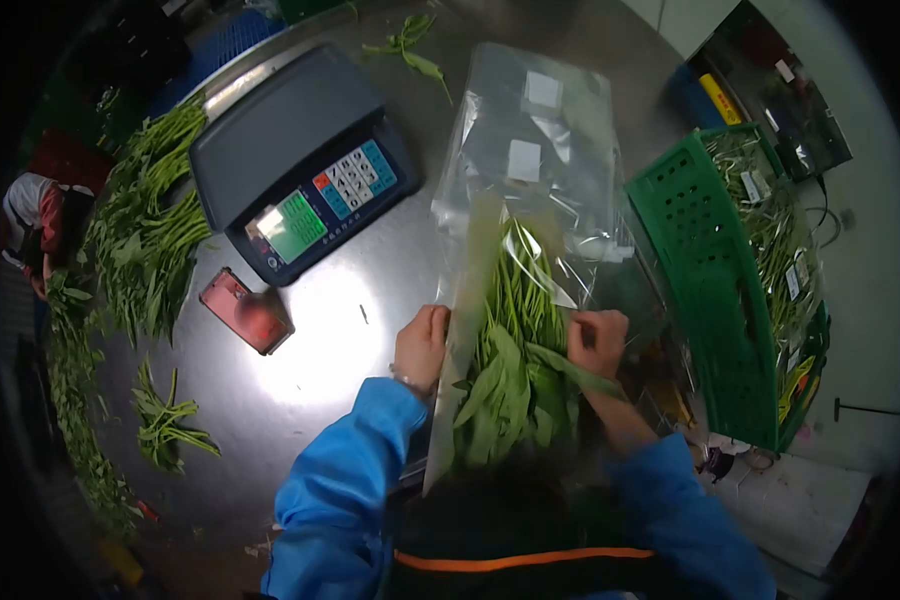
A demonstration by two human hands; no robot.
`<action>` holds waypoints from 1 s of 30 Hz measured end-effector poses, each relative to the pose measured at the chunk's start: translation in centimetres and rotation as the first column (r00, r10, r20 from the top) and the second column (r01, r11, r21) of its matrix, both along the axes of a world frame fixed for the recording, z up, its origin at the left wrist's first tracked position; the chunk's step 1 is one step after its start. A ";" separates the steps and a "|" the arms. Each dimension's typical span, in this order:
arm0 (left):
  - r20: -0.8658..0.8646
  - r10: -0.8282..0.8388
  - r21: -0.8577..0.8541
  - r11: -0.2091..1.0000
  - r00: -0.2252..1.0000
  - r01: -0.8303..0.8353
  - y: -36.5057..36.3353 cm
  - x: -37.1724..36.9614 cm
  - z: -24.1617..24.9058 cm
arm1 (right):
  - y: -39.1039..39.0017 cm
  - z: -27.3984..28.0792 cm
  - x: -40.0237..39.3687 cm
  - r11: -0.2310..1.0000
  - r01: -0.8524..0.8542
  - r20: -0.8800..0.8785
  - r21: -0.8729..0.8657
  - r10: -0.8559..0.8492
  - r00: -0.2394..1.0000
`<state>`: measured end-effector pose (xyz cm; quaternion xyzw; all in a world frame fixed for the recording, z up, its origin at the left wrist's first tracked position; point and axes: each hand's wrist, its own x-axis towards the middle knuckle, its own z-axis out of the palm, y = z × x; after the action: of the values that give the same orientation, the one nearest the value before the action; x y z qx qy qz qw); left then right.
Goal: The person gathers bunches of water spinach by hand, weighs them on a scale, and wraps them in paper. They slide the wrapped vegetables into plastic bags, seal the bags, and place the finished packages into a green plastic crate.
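Observation:
A bundle of leafy green vegetables lies in a clear plastic bag, stems pointing away from me and leaves towards me. My left hand is closed on the bag's left edge. On the right side my right hand is curled with its fingers pinched at the bag's edge, beside the leaves. Beyond the bundle, more flat clear bags with white labels lie on the metal table.
A digital scale with a lit green display stands at the upper left, near a red phone-like object. Loose greens lie at the left. A green crate of bagged vegetables stands at the right. Another person is at the far left.

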<state>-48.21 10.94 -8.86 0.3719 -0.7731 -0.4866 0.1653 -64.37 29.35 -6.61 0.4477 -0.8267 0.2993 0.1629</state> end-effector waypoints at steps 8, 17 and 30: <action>-0.057 0.029 0.410 0.912 0.998 -0.003 -1.4 -0.6 0.4 | -1.1 -1.2 -1.4 0.823 0.563 0.896 -0.082 -0.186 0.402; 0.087 -0.126 -0.329 0.933 0.988 0.147 1.8 2.1 1.8 | 2.7 1.3 0.0 0.978 0.163 0.954 0.130 -0.169 0.250; 0.023 -0.211 -0.043 0.976 0.977 0.212 3.0 5.6 1.0 | 5.7 0.7 3.5 0.954 0.046 0.615 0.297 -0.228 0.755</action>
<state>-42.58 13.92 -7.81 0.2883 -0.8205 -0.4804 0.1137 -60.87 35.00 -5.94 0.2732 -0.8952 0.3089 -0.1691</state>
